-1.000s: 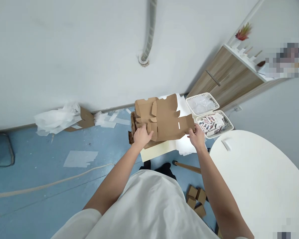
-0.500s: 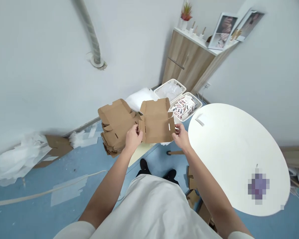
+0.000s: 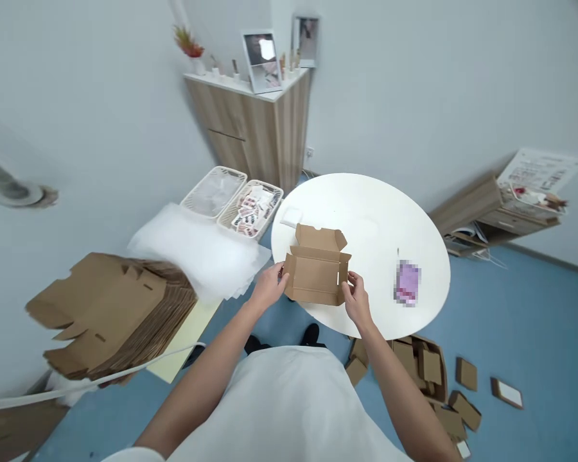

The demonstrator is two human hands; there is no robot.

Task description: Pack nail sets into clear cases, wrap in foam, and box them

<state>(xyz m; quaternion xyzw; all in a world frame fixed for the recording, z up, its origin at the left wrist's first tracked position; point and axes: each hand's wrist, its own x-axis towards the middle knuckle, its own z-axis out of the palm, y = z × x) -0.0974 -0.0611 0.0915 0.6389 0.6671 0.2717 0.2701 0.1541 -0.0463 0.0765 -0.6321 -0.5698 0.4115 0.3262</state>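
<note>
Between my two hands is an unfolded cardboard box (image 3: pixel 315 277), its side flaps partly bent up and its lid panel pointing away from me. My left hand (image 3: pixel 270 285) grips its left flap, thumb toward the inside. On the opposite flap, by a small white slot, my right hand (image 3: pixel 357 296) is closed. The box is held over the near left edge of the round white table (image 3: pixel 366 234). To the left lies a thick stack of flat cardboard boxes (image 3: pixel 110 308), apart from my hands.
Sheets of white foam (image 3: pixel 197 247) lie beside two white baskets, one with clear bags (image 3: pixel 216 192), one with printed packets (image 3: pixel 255 208). A blurred purple item (image 3: pixel 407 282) rests on the table. Folded boxes (image 3: pixel 428 366) fill a carton and lie about the floor at right.
My view has turned right, toward the round table. Both hands have carried the cardboard box from beside the stack to the table's edge, and its side flaps now stand up more.
</note>
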